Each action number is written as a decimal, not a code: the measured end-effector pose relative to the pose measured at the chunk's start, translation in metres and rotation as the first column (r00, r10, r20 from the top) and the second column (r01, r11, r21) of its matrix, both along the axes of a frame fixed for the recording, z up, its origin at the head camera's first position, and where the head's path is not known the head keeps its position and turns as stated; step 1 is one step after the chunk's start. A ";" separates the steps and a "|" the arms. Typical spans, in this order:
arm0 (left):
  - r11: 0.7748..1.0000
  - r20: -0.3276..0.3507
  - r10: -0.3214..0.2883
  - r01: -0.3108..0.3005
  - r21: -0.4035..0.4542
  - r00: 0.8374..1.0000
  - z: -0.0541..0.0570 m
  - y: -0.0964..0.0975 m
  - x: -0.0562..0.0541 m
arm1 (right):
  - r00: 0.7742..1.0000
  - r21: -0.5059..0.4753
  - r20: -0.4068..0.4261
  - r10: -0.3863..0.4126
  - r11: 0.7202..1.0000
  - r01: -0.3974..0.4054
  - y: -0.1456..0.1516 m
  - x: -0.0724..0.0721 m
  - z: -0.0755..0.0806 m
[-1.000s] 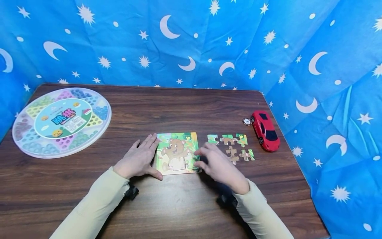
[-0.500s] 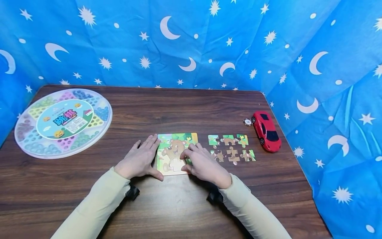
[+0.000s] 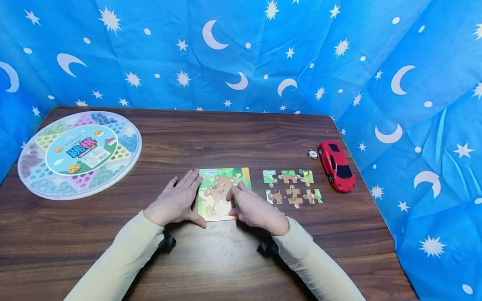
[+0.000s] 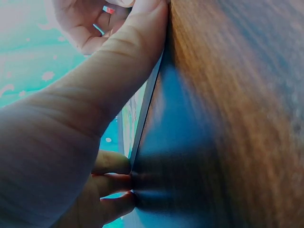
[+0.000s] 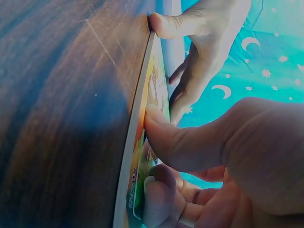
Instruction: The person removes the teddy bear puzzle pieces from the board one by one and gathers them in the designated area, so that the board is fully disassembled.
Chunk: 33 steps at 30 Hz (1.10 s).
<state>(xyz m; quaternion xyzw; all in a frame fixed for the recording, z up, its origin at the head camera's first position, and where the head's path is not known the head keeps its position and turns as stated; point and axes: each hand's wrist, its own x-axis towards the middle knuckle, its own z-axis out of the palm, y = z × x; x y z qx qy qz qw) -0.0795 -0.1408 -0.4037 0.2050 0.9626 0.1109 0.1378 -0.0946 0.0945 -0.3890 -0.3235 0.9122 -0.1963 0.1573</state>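
A square bear jigsaw puzzle lies in its tray on the table in the head view. A pale gap of bare tray shows at its lower middle. My left hand rests along the tray's left side, fingers straight and thumb at the lower left corner. In the left wrist view, the left fingers touch the tray's edge. My right hand bends over the lower right part. There its thumb and curled fingers pinch at a puzzle piece beside the gap, mostly hidden by the fingers.
Several loose puzzle pieces lie in rows right of the tray; some are partly behind the right hand. A red toy car and a round chip stand farther right. A round checkers box occupies the left.
My right hand has come left from the tray's right edge onto the puzzle, beside the gap, then shifted only slightly. My left hand has stayed in place.
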 end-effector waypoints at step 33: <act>1.000 0.008 -0.001 0.001 -0.006 1.000 0.002 0.000 -0.001 | 0.997 -0.377 0.017 -0.071 0.923 0.072 0.030 -0.001 0.026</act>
